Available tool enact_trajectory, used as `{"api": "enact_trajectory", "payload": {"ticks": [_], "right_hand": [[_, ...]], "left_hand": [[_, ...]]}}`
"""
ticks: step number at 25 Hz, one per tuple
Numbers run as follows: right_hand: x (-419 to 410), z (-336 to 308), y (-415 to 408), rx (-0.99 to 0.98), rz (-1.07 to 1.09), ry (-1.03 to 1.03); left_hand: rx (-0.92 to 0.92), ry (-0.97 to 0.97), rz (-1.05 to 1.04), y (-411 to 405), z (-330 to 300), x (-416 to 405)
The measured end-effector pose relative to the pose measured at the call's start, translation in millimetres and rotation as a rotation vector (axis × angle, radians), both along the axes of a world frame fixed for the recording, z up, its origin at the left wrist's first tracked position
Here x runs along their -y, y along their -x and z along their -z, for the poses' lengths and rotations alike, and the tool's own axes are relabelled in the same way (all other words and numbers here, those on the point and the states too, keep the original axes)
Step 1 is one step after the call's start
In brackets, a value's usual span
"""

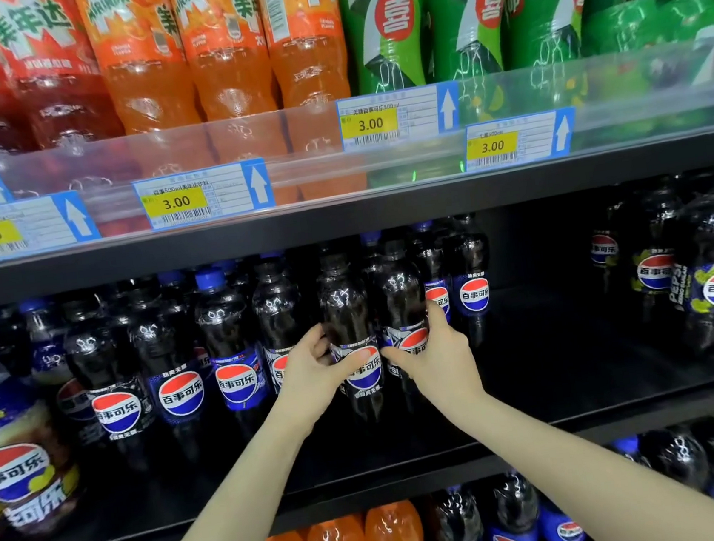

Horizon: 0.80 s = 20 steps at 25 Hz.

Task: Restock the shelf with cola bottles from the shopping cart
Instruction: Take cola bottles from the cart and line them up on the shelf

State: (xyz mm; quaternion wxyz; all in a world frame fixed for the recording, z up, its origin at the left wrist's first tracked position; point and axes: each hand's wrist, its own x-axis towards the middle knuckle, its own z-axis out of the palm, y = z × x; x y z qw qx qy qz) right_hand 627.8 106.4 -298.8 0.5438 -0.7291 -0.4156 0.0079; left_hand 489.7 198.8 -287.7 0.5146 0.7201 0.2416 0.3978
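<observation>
Both hands grasp upright cola bottles: left hand [312, 364] wraps the black-capped bottle [348, 315], right hand [433, 350] its neighbour [398, 296]. Bare shelf [554, 336] lies rightward; bases are probably seated.

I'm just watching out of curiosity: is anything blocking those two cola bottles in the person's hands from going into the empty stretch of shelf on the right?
Nothing visible does. The left hand and right hand each grip a cola bottle, and the bare shelf beside them lies open.
</observation>
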Motion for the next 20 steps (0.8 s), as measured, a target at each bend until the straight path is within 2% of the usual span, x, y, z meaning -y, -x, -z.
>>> {"api": "enact_trajectory", "payload": {"ticks": [5, 10, 13, 15, 18, 20], "right_hand": [[0.9, 0.7, 1.0, 0.013, 0.013, 0.005], [-2.1, 0.6, -1.6, 0.033, 0.009, 0.056], [4.9, -0.8, -8.7, -0.024, -0.083, 0.061], [14.0, 1.3, -14.0, -0.062, -0.122, 0.104], [21.5, 13.1, -14.7, -0.067, -0.122, 0.221], [21.7, 20.8, -11.1, -0.081, -0.102, 0.192]], "left_hand": [[-0.081, -0.003, 0.034, 0.1, 8.5, -8.2], [-0.131, -0.123, 0.067, -0.7, 12.5, 4.3], [-0.328, -0.329, -0.146, 3.6, 24.3, 7.8], [-0.395, -0.397, -0.267, 7.8, 38.0, 13.3], [-0.508, -0.383, -0.361, 9.3, 49.8, 22.9], [-0.520, -0.338, -0.399, 7.3, 51.4, 27.2]]}}
